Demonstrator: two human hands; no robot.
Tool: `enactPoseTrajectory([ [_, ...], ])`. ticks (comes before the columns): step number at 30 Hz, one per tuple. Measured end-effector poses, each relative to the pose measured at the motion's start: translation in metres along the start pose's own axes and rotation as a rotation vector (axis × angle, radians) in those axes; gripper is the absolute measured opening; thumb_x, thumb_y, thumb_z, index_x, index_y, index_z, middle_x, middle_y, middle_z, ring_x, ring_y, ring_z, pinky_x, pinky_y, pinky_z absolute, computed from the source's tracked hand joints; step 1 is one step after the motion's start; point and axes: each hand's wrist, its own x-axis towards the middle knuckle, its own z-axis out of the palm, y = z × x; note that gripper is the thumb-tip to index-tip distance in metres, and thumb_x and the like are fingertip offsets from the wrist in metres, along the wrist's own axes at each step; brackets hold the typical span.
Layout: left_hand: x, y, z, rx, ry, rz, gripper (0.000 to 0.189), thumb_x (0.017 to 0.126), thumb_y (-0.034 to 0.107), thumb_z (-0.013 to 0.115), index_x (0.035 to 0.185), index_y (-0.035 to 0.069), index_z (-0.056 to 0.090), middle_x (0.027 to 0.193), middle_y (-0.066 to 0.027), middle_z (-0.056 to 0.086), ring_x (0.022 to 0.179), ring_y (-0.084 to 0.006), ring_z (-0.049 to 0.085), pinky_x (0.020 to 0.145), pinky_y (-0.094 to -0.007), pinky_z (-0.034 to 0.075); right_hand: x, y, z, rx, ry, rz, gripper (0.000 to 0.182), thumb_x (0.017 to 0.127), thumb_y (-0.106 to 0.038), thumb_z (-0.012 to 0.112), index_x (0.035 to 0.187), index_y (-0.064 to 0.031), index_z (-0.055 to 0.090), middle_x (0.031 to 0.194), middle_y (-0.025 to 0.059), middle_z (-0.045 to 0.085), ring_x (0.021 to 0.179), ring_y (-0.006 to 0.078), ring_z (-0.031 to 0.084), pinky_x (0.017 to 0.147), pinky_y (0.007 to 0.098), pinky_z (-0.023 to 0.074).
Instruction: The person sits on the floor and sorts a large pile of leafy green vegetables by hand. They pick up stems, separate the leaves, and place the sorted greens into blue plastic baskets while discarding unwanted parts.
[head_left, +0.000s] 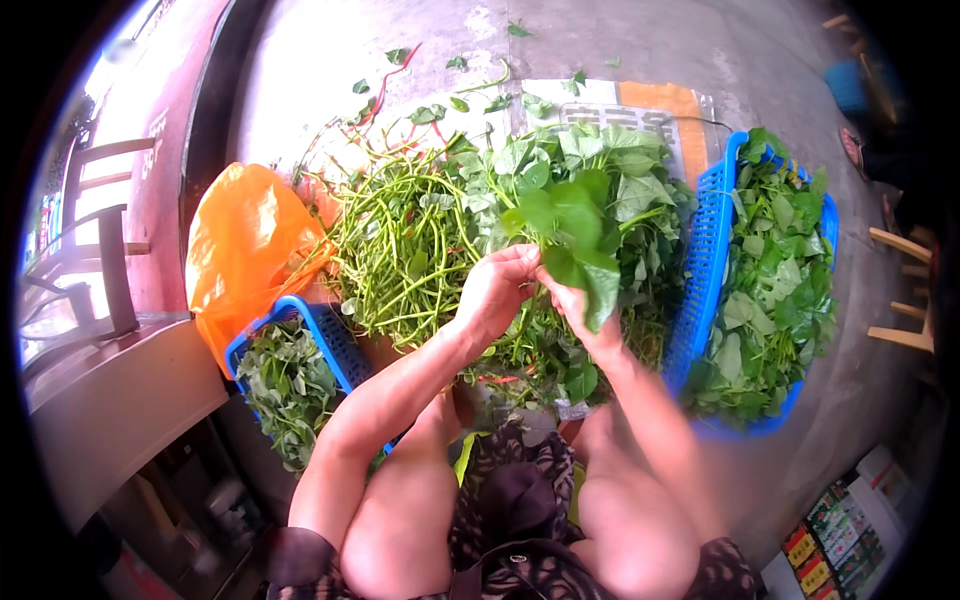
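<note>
My left hand (495, 289) and my right hand (581, 311) meet above a heap of greens, fingertips almost touching. Between them they pinch a sprig of broad green leaves (570, 217), probably sweet potato greens. Its leaves are blurred and partly cover my right fingers. Under and beyond my hands spreads a heap of leafy stems (634, 165). To the left of it lies a tangle of bare green stems (405, 240).
A blue plastic basket (709, 225) full of leaves stands at right. Another blue basket (326, 337) with smaller-leaved greens sits at left, near an orange plastic bag (247, 240). Loose leaves (427, 114) and red strips (386, 86) litter the floor. Wooden chair legs (900, 334) stand far right.
</note>
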Motion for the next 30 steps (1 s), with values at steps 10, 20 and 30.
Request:
enactPoseTrajectory([
  [10,-0.005,0.033,-0.003,-0.409,0.098,-0.091,0.009,0.097,0.007,0.046,0.104,0.003,0.048,0.082,-0.0070,0.052,0.059,-0.0085,0.041,0.048,-0.0188,0.034,-0.008,-0.016,0.014,0.270,0.118,-0.051,0.011,0.088,-0.007,0.061,0.097,-0.0024,0.059,0.076,0.0017,0.057,0.055,0.0065,0.051,0.047,0.0201,0.0408],
  [20,0.001,0.008,-0.024,0.062,0.197,-0.011,0.008,0.094,0.015,0.055,0.098,0.008,0.058,0.071,0.0044,0.046,0.054,-0.0032,0.033,0.045,-0.0185,0.025,0.001,0.010,0.018,-0.097,0.061,-0.340,0.016,0.089,-0.014,0.059,0.097,-0.0002,0.060,0.077,0.0174,0.065,0.061,0.0281,0.063,0.057,0.0350,0.0517],
  [30,-0.021,0.007,-0.035,0.484,0.059,0.135,0.025,0.094,0.012,0.046,0.111,0.000,0.058,0.095,-0.0069,0.063,0.079,-0.0146,0.061,0.068,-0.0272,0.051,-0.018,0.012,0.005,-0.160,-0.017,-0.694,0.030,0.069,-0.005,0.059,0.098,-0.0019,0.057,0.102,0.0171,0.054,0.086,0.0291,0.058,0.070,0.0375,0.0507],
])
